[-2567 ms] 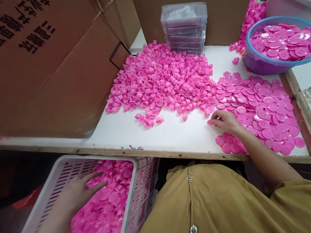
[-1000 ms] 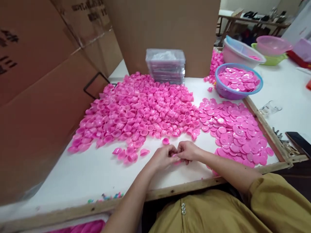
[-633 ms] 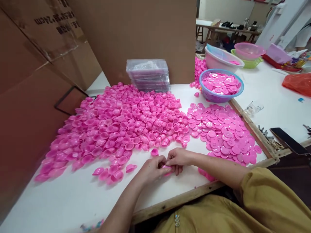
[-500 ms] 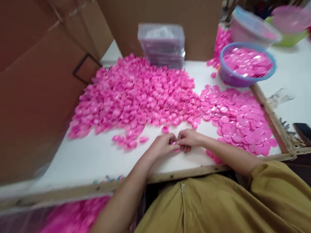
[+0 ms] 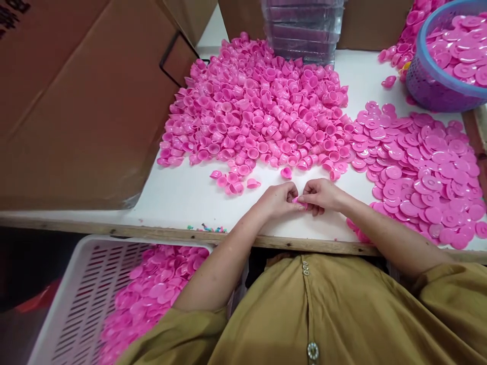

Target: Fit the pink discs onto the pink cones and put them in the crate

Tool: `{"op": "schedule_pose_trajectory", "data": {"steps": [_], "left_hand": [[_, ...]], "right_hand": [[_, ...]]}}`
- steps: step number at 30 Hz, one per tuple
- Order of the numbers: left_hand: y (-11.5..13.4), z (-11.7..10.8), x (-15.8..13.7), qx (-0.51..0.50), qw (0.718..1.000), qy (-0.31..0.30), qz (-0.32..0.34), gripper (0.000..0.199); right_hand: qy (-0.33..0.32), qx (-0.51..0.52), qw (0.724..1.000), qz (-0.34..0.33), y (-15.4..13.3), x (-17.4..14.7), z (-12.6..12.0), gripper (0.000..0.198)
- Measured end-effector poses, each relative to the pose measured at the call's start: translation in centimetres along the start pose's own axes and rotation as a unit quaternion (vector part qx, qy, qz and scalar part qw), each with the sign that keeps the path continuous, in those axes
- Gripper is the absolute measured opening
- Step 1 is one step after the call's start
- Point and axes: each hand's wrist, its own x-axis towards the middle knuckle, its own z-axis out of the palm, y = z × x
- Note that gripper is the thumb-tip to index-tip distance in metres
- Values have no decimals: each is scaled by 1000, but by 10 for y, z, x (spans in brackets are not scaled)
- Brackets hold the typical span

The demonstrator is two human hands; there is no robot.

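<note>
Near the table's front edge, my left hand (image 5: 280,199) and my right hand (image 5: 320,195) meet, fingertips together. Both are closed on a small pink plastic piece (image 5: 299,202). Fingers cover most of it, so I cannot tell whether it is a cup or a saucer. A lone pink toy cup (image 5: 286,173) lies just beyond my left hand. Farther back spreads a big heap of pink toy cups (image 5: 258,111), with a few loose ones left of my hands. To the right, pink toy saucers (image 5: 426,172) lie in a flat pile, partly beneath my right forearm.
A blue-purple basket (image 5: 429,76) of saucers stands at the back right. Stacked clear plastic boxes (image 5: 304,30) rise behind the cups. A large cardboard box (image 5: 83,111) fills the left. Below the wooden table edge (image 5: 152,230), a white crate (image 5: 81,289) holds pink pieces.
The camera view has shifted, bringing the crate under the table into sight while the boxes and basket slip partly out of frame. Both hands stay together on the pink piece.
</note>
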Motion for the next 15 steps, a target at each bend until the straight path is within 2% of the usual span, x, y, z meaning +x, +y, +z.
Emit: {"op": "schedule_pose_trajectory", "data": {"steps": [9,15], "left_hand": [[8,-17,20,61,994,-93,-8,33],[5,-4,17,-37,995,-79,-42,35]], "right_hand": [[-26,-98,994,46,-12,8,-3,23],[-25,-83,995,39,-11,12,-1,26]]}}
